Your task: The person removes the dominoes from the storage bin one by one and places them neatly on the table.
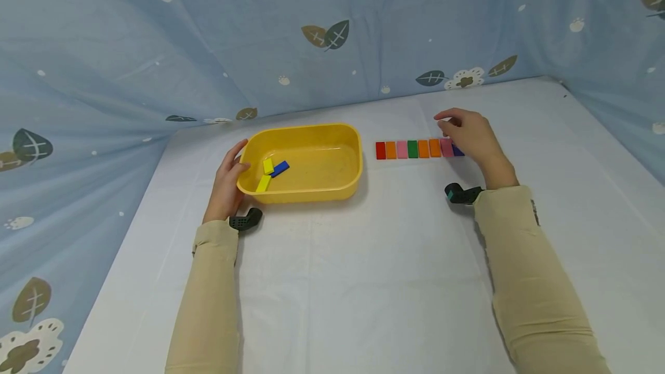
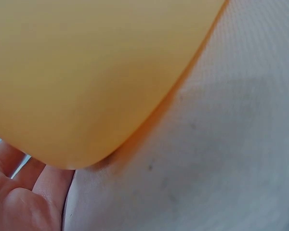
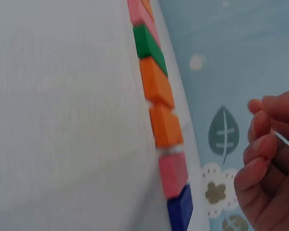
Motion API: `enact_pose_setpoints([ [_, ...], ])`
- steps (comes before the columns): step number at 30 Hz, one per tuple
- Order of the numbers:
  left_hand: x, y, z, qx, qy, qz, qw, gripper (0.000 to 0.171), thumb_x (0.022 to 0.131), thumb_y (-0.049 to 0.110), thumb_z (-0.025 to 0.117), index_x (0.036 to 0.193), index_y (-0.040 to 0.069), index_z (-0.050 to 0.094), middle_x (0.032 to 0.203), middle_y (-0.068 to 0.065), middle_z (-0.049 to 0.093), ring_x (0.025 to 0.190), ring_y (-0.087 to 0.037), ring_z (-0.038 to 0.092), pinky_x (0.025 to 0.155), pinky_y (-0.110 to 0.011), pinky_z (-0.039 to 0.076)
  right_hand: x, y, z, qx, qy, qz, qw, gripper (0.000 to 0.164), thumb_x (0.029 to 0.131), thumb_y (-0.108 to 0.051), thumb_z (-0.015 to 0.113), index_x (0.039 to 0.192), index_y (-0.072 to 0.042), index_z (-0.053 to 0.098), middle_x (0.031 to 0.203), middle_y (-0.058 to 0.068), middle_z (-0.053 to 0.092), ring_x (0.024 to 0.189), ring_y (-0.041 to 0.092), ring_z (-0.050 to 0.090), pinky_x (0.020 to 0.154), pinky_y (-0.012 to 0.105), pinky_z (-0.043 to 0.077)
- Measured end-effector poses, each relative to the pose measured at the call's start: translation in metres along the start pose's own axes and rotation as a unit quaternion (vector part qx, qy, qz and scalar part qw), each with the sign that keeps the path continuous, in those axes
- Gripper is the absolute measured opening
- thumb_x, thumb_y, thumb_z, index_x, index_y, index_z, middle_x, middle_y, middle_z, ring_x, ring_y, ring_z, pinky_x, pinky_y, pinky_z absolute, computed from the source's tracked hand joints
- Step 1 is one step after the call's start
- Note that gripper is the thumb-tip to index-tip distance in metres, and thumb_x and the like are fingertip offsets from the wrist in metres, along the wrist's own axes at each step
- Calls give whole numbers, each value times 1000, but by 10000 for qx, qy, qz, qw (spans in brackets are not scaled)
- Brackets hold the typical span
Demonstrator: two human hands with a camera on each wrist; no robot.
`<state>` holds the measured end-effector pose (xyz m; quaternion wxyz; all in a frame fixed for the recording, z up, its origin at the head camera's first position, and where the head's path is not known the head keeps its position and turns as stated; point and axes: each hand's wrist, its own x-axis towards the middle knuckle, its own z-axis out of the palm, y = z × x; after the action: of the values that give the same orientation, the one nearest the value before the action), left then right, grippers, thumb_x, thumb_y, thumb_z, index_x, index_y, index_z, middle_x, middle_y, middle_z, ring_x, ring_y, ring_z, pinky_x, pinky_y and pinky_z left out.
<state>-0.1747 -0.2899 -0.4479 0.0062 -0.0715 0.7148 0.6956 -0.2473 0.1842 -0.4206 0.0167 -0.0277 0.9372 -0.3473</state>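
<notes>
Your left grip (image 1: 224,183) is clamped on the left rim of the yellow tub (image 1: 322,169), which holds three small blocks (image 1: 279,168); your right grip (image 1: 471,136), fingers loosely bent and apart, hovers by the blue end of the block row (image 1: 413,149) on the white surface (image 1: 363,281).

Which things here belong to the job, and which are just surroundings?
Likely the job:
yellow oblong plastic tub
yellow and blue rectangular blocks inside it
multicoloured row of rectangular blocks

Just surroundings:
white cloth
blue leaf-patterned fabric
black wrist devices
</notes>
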Motion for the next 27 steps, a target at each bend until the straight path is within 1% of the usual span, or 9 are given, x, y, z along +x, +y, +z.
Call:
enact_pose_setpoints([
  [2,0,0,-1,11,4,-2,10000,48,90,18,45,132,40,36,138,2,32,121,-21,37,93,-30,39,-4,-13,0,198,3,-75,9998,42,92,-40,39,123,-16,52,97,12,56,83,27,49,69,40,43],
  [5,0,0,-1,-17,2,-20,10000,49,90,17,44,133,39,35,138,2,32,121,-22,36,94,-31,38,-7,-25,3,326,8,-229,9992,39,92,-36,40,122,-15,53,96,11,57,78,25,50,68,39,43],
  [8,1,0,-1,-19,5,-34,10000,50,90,16,44,135,36,34,138,2,33,121,-22,37,95,-33,38,-6,-31,8,474,-14,-371,9982,36,92,-33,41,122,-15,53,97,12,58,78,24,51,67,36,44],
  [9,1,0,-1,-10,0,-37,10000,51,90,16,44,136,35,34,138,2,33,121,-22,36,95,-33,37,-6,-33,9,513,-39,-460,9976,36,93,-31,41,122,-15,53,98,12,58,79,24,52,68,33,44],
  [13,1,0,-1,30,1,-46,10000,52,90,15,44,136,34,33,138,2,32,121,-23,36,96,-35,36,-8,-42,14,677,-101,-597,9959,34,93,-29,41,123,-17,52,102,9,58,84,22,54,74,33,45],
  [19,2,-1,-2,41,4,-41,10000,50,90,15,44,134,37,35,138,1,33,120,-23,36,96,-35,36,-12,-62,26,607,-211,-912,9938,32,93,-29,44,121,-18,53,102,6,58,86,19,54,74,34,46],
  [22,2,-1,-2,45,-5,-26,10000,50,90,16,44,135,36,35,137,1,33,120,-22,37,95,-34,38,-13,-70,33,616,-276,-1044,9922,31,92,-29,45,120,-19,54,102,3,58,87,17,53,75,33,47],
  [27,2,0,-2,-6,-38,-9,10000,51,90,16,45,136,35,34,136,1,34,119,-23,38,93,-31,40,-16,-82,45,908,-423,-1386,9853,28,91,-30,48,117,-21,56,104,-2,57,91,14,52,79,32,47],
])
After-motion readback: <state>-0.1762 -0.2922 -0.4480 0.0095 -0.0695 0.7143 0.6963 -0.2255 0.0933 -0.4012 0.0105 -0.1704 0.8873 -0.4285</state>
